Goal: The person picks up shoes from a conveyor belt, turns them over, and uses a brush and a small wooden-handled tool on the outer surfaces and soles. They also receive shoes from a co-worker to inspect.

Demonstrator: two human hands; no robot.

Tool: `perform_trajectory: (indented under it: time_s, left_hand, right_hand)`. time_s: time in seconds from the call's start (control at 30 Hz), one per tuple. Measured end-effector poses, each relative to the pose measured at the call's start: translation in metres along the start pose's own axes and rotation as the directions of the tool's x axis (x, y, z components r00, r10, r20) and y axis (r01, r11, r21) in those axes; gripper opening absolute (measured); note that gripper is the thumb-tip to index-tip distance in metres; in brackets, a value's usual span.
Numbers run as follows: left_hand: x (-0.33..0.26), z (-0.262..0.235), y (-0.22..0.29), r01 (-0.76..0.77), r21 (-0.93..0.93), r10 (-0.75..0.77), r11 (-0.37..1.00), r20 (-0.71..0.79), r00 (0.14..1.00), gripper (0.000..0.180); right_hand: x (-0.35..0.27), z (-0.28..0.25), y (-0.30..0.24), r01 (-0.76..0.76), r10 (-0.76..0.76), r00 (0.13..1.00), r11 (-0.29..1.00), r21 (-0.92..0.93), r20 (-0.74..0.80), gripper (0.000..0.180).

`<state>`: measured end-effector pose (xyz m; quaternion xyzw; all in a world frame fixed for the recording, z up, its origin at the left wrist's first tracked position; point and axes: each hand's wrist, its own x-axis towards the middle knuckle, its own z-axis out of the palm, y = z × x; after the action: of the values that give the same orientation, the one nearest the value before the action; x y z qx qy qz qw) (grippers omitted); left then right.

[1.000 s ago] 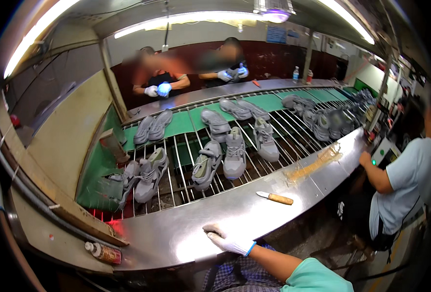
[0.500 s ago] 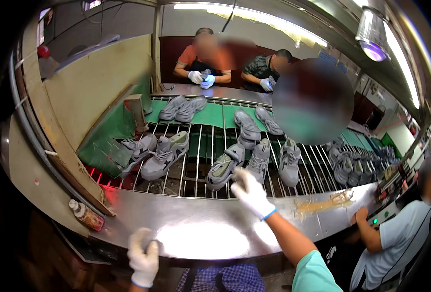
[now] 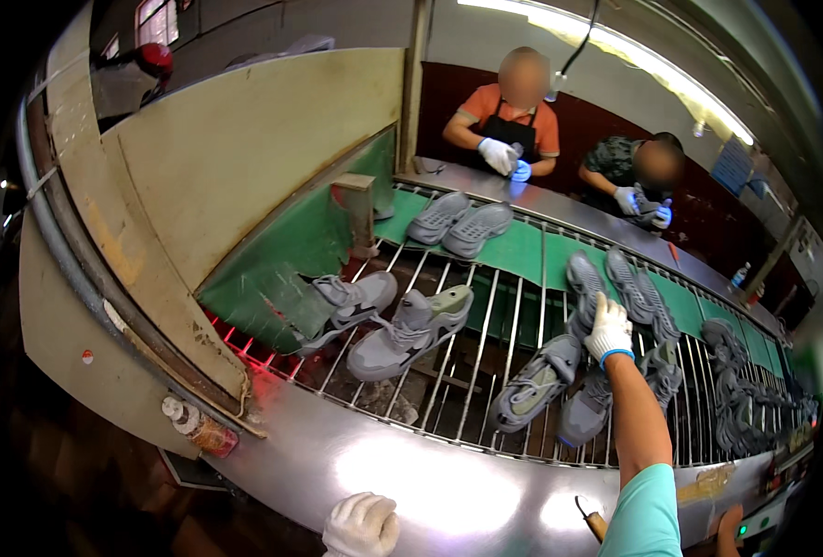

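My right hand (image 3: pixel 609 331), in a white knit glove, reaches over the metal-bar rack (image 3: pixel 468 390). Its fingers are bent against the edge of a grey shoe sole (image 3: pixel 584 281); the glove and arm hide part of the contact. Below the wrist lies a grey sneaker (image 3: pixel 586 410), partly covered by my forearm. Just left of it rests another grey shoe (image 3: pixel 536 382), its opening facing up. At the bottom edge, my left hand (image 3: pixel 362 524), also gloved, is curled over the steel ledge (image 3: pixel 291 436); whatever it may hold is hidden.
Two sneakers (image 3: pixel 409 332) stand left on the rack, beside a green flap (image 3: pixel 277 269). Paired soles (image 3: pixel 478 228) lie on the green belt (image 3: pixel 537 252). A wooden-handled hook tool (image 3: pixel 595 524) and a bottle (image 3: pixel 198 427) are nearby. Two people work opposite; another person's hand (image 3: pixel 731 531) shows at right.
My right hand has moved farther over the rack to the sole. My left hand has gone from loosely open to curled. The view has turned, shifting the shoes rightward in the picture.
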<state>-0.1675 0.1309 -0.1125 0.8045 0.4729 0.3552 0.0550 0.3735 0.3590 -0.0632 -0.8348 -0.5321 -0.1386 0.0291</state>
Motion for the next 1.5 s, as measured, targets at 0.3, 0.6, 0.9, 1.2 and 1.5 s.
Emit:
perform_trajectory:
  time_s: [0.3,0.6,0.9,1.2,1.5]
  left_hand:
    - [-0.024,0.022,-0.011,0.015,-0.016,-0.014,1.000,0.076,0.997,0.020]
    - [0.011,0.005,-0.016,0.483,-0.837,-0.439,0.257,0.344,0.830,0.079]
    - [0.011,0.029,-0.008,0.377,-0.687,-0.331,0.621,0.206,0.921,0.050]
    - [0.014,0.032,0.004,0.326,-0.633,-0.355,0.703,0.085,0.931,0.037]
    - [0.021,0.051,0.017,0.262,-0.638,-0.303,0.724,0.047,0.952,0.027]
  right_hand:
    - [-0.041,-0.105,-0.053,0.363,-0.279,0.902,0.903,0.230,-0.329,0.080]
    - [-0.315,-0.185,-0.168,0.881,-0.885,0.339,0.180,0.437,-0.318,0.067]
    - [-0.120,-0.121,-0.082,0.392,-0.348,0.920,0.822,0.413,-0.180,0.050]
    - [0.002,0.039,-0.008,0.284,-0.282,0.959,0.950,-0.127,0.037,0.052]
    - [-0.007,-0.073,-0.029,0.066,-0.065,0.998,0.976,0.206,-0.012,0.085]
